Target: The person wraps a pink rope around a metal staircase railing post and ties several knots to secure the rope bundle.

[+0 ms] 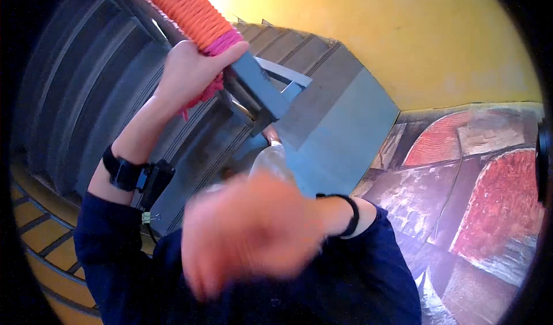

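A stair handrail, bare blue-grey metal (261, 85) at its lower end, is wrapped further up in orange yarn (185, 7), with a band of pink yarn (224, 42) at the wrapping's end. My left hand (190, 70) grips the rail at that pink band, thumb over the top. Loose pink-red yarn (209, 92) hangs beneath the palm. Blurred by motion, my right hand (250, 234) is close to the camera in front of my chest, away from the rail. Its fingers look bent; whether it holds anything I cannot tell.
Grey stairs (207, 139) descend beside the rail, and more steps (293, 48) lie beyond it. A blue-grey landing (341, 122) meets a yellow wall (432, 35). On the right is a painted mural wall (458, 187). Curved metal bars (52, 217) show at lower left.
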`<state>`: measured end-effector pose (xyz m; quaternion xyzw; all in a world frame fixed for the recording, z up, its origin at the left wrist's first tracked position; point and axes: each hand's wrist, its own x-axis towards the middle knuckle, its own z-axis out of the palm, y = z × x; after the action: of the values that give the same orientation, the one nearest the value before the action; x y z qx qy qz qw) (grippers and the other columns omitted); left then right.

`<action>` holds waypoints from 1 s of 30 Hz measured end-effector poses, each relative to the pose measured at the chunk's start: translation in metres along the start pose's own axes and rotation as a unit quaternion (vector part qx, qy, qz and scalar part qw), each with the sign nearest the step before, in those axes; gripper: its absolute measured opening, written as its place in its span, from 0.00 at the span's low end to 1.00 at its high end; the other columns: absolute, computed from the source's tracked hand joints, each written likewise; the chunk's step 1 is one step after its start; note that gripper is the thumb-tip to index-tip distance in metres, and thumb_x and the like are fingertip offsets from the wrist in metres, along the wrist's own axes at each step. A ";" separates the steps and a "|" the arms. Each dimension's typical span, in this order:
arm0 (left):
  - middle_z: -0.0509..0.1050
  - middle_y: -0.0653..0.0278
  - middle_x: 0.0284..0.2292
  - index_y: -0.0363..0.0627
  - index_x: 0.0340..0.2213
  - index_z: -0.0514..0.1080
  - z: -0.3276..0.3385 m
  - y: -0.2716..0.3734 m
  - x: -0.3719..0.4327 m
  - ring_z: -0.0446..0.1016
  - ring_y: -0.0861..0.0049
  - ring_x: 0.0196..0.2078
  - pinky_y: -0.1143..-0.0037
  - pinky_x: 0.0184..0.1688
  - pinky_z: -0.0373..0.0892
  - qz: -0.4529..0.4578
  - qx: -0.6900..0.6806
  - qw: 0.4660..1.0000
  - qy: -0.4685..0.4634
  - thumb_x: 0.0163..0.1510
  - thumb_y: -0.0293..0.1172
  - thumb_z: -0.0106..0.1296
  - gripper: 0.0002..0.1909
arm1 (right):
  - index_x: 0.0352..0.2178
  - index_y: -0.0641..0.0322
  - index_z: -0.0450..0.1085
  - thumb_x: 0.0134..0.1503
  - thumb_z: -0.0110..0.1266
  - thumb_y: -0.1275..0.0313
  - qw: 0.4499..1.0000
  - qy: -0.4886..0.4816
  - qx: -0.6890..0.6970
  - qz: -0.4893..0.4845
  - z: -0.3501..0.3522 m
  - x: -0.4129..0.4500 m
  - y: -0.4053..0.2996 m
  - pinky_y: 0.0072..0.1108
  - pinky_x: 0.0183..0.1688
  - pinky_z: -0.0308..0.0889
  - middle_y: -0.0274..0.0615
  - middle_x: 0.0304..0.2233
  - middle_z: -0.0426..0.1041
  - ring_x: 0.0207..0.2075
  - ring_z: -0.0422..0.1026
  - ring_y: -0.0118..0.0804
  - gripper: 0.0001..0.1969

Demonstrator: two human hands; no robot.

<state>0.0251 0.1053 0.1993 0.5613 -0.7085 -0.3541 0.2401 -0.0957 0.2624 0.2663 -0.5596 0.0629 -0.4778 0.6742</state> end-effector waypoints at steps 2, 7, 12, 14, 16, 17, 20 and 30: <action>0.77 0.59 0.24 0.36 0.33 0.76 -0.003 0.003 0.000 0.78 0.75 0.26 0.77 0.31 0.73 -0.011 -0.002 1.000 -0.020 0.48 0.58 0.55 0.30 | 0.31 0.67 0.71 0.58 0.48 0.73 0.961 0.131 -0.206 0.133 -0.037 -0.010 0.051 0.21 0.35 0.68 0.39 0.29 0.73 0.31 0.72 0.29 0.07; 0.77 0.60 0.23 0.36 0.32 0.76 0.001 -0.018 0.005 0.78 0.73 0.27 0.76 0.32 0.73 0.031 0.013 0.999 0.024 0.44 0.62 0.55 0.34 | 0.46 0.70 0.61 0.45 0.64 0.65 0.830 0.415 -0.356 0.110 -0.073 -0.003 0.149 0.31 0.46 0.65 0.51 0.41 0.69 0.44 0.70 0.44 0.30; 0.77 0.60 0.22 0.34 0.27 0.77 0.011 0.001 0.008 0.77 0.75 0.27 0.75 0.32 0.72 -0.034 0.023 0.998 0.040 0.45 0.57 0.59 0.30 | 0.41 0.65 0.61 0.48 0.59 0.65 0.776 0.579 -0.244 -0.043 -0.096 0.048 0.216 0.30 0.44 0.65 0.44 0.38 0.67 0.41 0.68 0.41 0.22; 0.76 0.60 0.21 0.34 0.26 0.77 0.006 -0.002 0.004 0.76 0.76 0.26 0.75 0.30 0.71 -0.038 0.027 0.998 0.046 0.44 0.57 0.59 0.30 | 0.39 0.61 0.62 0.53 0.53 0.61 0.787 0.606 0.061 -0.098 -0.087 0.070 0.224 0.30 0.43 0.65 0.41 0.36 0.67 0.40 0.68 0.40 0.17; 0.75 0.61 0.19 0.33 0.23 0.76 0.003 -0.004 -0.002 0.75 0.78 0.21 0.75 0.27 0.71 -0.020 -0.008 0.998 0.062 0.45 0.56 0.59 0.30 | 0.35 0.55 0.63 0.63 0.33 0.60 0.707 0.622 0.316 -0.113 -0.082 0.091 0.228 0.23 0.40 0.66 0.32 0.31 0.68 0.35 0.69 0.32 0.14; 0.75 0.62 0.18 0.33 0.22 0.75 0.003 0.006 -0.006 0.74 0.79 0.21 0.76 0.27 0.70 -0.030 -0.010 0.997 0.067 0.45 0.56 0.59 0.29 | 0.35 0.55 0.63 0.63 0.33 0.60 0.703 0.621 0.322 -0.130 -0.091 0.099 0.233 0.23 0.40 0.66 0.32 0.31 0.68 0.35 0.69 0.32 0.14; 0.75 0.61 0.20 0.33 0.24 0.76 0.019 -0.002 0.006 0.75 0.78 0.23 0.76 0.28 0.71 -0.034 -0.042 0.998 0.044 0.45 0.55 0.60 0.29 | 0.36 0.54 0.66 0.61 0.40 0.64 0.704 0.490 0.459 -0.231 -0.131 0.088 0.270 0.23 0.40 0.66 0.32 0.34 0.70 0.37 0.69 0.32 0.10; 0.77 0.66 0.21 0.39 0.26 0.77 -0.002 0.006 0.000 0.77 0.73 0.29 0.72 0.40 0.71 -0.063 0.118 0.991 0.016 0.41 0.70 0.51 0.38 | 0.31 0.65 0.72 0.39 0.61 0.75 0.900 0.215 -0.236 0.296 -0.060 0.023 0.197 0.22 0.34 0.68 0.38 0.27 0.76 0.30 0.72 0.31 0.14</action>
<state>0.0229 0.1051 0.2053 0.6349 -0.7044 -0.2736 0.1608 -0.0074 0.1875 0.0938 -0.5413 0.4799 -0.3361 0.6031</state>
